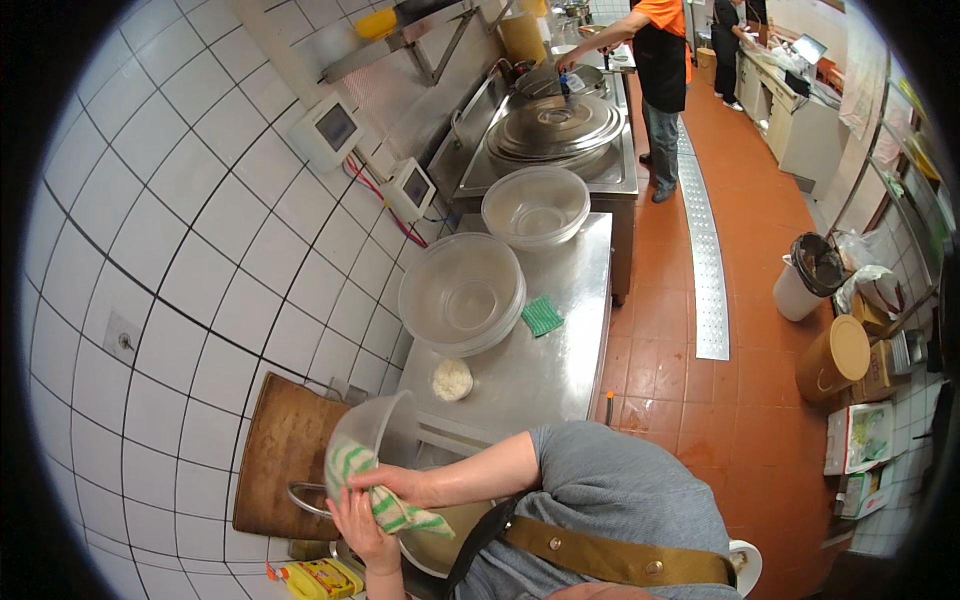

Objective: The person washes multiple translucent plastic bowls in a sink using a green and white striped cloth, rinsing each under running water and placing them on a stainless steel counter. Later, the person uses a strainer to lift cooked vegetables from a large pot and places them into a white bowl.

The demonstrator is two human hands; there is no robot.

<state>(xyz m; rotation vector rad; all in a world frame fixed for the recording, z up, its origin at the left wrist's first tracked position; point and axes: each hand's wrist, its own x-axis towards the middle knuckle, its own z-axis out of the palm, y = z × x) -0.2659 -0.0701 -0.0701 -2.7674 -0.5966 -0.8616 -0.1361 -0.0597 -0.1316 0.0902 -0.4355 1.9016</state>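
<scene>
Tilted over the sink (439, 536), a translucent plastic bowl (390, 427) stands on its side in front of me. A white cloth with green stripes (397, 514) lies against its near part, one end hanging loose. My right hand (394, 484) grips the cloth at the bowl, its arm reaching across from the grey sleeve. Just below it, my left hand (360, 525) is closed on the cloth and bowl edge, fingers partly hidden. A curved metal faucet (307, 499) is close behind the hands.
A wooden board (281, 457) leans on the tiled wall. Stacked plastic bowls (461, 292), another bowl (536, 206), a green scouring pad (542, 316) and a white-filled cup (452, 380) sit on the steel table (577, 300). A yellow bottle (326, 579) lies low left. A co-worker (660, 82) stands at the stove.
</scene>
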